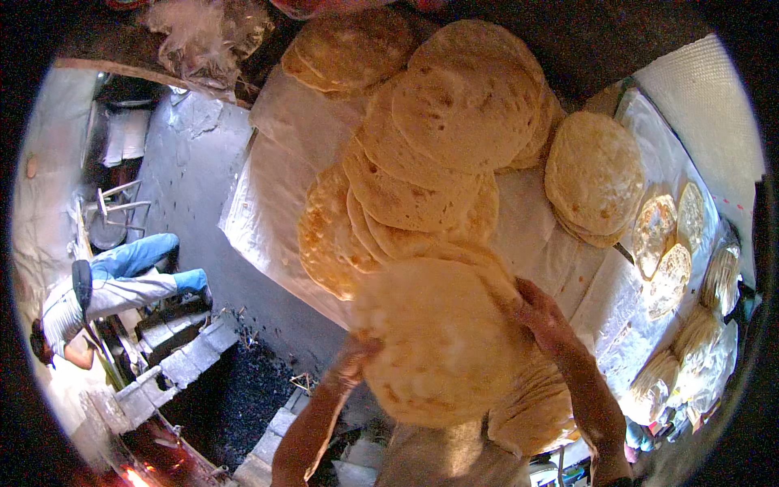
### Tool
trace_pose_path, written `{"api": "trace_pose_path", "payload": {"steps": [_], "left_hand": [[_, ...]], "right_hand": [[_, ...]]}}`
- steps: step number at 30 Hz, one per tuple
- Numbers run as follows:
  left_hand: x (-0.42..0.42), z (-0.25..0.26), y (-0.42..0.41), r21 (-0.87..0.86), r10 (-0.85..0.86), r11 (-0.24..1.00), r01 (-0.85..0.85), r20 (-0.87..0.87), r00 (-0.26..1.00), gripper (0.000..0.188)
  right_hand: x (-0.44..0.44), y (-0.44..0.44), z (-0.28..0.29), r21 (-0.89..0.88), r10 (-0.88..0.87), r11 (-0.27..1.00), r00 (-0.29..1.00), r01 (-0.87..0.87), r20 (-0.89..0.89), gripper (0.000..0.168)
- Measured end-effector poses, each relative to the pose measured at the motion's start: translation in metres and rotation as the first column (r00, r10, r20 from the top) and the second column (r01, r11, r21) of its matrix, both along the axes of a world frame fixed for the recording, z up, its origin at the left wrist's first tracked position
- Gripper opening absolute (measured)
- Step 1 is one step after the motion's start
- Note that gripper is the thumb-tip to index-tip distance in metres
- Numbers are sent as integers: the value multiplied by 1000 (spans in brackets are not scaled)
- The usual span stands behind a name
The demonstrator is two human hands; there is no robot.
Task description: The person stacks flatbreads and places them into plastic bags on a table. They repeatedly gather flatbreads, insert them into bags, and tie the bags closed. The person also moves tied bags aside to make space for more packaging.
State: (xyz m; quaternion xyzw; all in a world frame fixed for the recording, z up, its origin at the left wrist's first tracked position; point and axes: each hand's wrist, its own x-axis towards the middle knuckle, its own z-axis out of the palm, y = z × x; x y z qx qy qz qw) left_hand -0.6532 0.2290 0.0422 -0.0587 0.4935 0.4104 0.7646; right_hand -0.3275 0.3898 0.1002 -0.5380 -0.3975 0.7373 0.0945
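Note:
A large round flatbread (444, 347), slightly blurred, is in front of me with its near edge towards my body. My left hand (359, 359) grips its left edge. On the other side my right hand (538, 313) holds bread at the right edge, its fingertips partly hidden; whether it pinches one layer or several I cannot tell. Just beyond lie overlapping flatbreads (420, 195), topped by a larger pile (468, 103) further away. A row of breads standing on edge (535, 408) is beside my right forearm.
Pale cloth (292, 201) covers the table. More flatbreads lie at the far left (353, 49) and right (593, 176). Bagged bread stacks (654, 377) line the right side. At left, a person (115, 286) is near concrete blocks (195, 359), dark coals (243, 395) and fire (134, 476).

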Motion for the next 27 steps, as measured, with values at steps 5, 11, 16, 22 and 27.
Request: {"api": "trace_pose_path", "payload": {"steps": [5, 11, 16, 22, 27], "left_hand": [[-110, 26, 52, 269, 156, 963, -33, -448, 880, 53], [-230, -33, 172, 450, 309, 852, 266, -844, 437, 53], [-271, -115, 218, 465, 519, 806, -366, -260, 814, 48], [-205, -142, 225, 479, 466, 827, -294, -292, 835, 49], [-171, -123, 215, 421, 199, 834, 356, -832, 517, 54]], "right_hand": [[-83, 43, 12, 183, -204, 947, 935, 264, -290, 45], [-56, -21, -77, 365, -154, 920, 988, 145, -5, 35], [-34, -71, -113, -113, -696, 696, 628, 709, -348, 39], [10, -84, -138, 88, -630, 776, 774, 625, 61, 35], [3, -58, -141, 60, -614, 789, 779, 612, 131, 41]]}}
